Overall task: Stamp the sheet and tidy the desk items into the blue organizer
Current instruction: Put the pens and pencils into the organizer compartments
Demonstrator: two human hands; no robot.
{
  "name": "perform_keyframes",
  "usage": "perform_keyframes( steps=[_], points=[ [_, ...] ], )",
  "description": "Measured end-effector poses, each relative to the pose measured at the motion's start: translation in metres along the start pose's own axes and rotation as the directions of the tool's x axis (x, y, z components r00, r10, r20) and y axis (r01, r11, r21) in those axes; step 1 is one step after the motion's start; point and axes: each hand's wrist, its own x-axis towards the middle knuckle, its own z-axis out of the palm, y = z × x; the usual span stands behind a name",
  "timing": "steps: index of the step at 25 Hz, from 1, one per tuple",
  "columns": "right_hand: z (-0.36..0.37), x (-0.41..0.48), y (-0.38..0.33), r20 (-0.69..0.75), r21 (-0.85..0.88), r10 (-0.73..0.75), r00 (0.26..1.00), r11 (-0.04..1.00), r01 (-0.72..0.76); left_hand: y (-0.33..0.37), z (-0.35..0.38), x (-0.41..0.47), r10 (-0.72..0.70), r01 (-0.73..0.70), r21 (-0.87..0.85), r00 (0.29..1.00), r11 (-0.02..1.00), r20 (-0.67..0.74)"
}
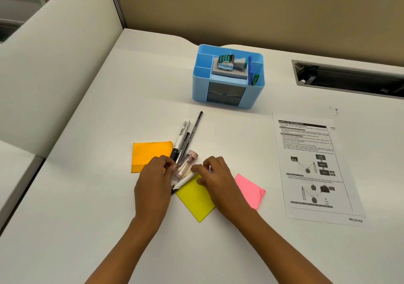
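The white surface [87,218] carries the printed sheet [317,170] at the right, marked RECEIVED in its near corner, well apart from the blue organizer [197,87] at the back. The left grip [153,183] curls round the near ends of the pens [188,135] beside an orange note [148,152]. The right grip [216,179] bends over a white marker [185,180] on a yellow note [196,203]; I cannot tell whether it holds it. The stamp [227,63] lies in the organizer's top.

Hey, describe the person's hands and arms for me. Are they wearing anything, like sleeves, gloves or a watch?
Nothing worn is visible. The left hand and right hand are bare, with no gloves, rings or markings that I can make out. The left forearm and right forearm are bare down to the picture's bottom edge. No sleeve, watch or bracelet shows at either wrist.
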Motion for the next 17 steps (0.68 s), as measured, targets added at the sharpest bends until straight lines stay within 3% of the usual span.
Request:
perform_keyframes(
  steps=[3,5,8,11,14,17],
  points=[
    [-0.006,0.002,0.002,0.024,-0.03,-0.055,0.998,0.998,0.056,0.003,-0.002,0.005,0.027,-0.027,-0.028,1.0,0.999,-0.005],
    [-0.01,0.001,0.007,0.007,0.014,-0.017,1.0,1.0,0.017,0.006,-0.002,0.007,0.023,-0.024,-0.102,1.0,0.995,-0.011],
    [-0.017,-0.004,0.016,-0.077,0.13,0.188,0.979,0.976,-0.177,0.015,-0.003,0.009,-0.089,0.1,-0.331,0.995,0.938,0.046],
    [-0.027,-0.003,0.014,-0.115,0.283,0.389,0.914,0.895,-0.345,0.027,-0.003,0.011,-0.127,0.219,-0.491,0.968,0.843,0.215],
    [-0.032,0.003,0.002,-0.078,0.336,0.361,0.929,0.887,-0.316,0.046,0.0,0.007,0.019,0.1,-0.441,0.966,0.892,0.258],
    [-0.038,0.011,-0.012,-0.067,0.414,0.36,0.93,0.859,-0.302,0.061,0.001,0.009,0.056,0.026,-0.45,0.984,0.893,0.169]
  ],
)
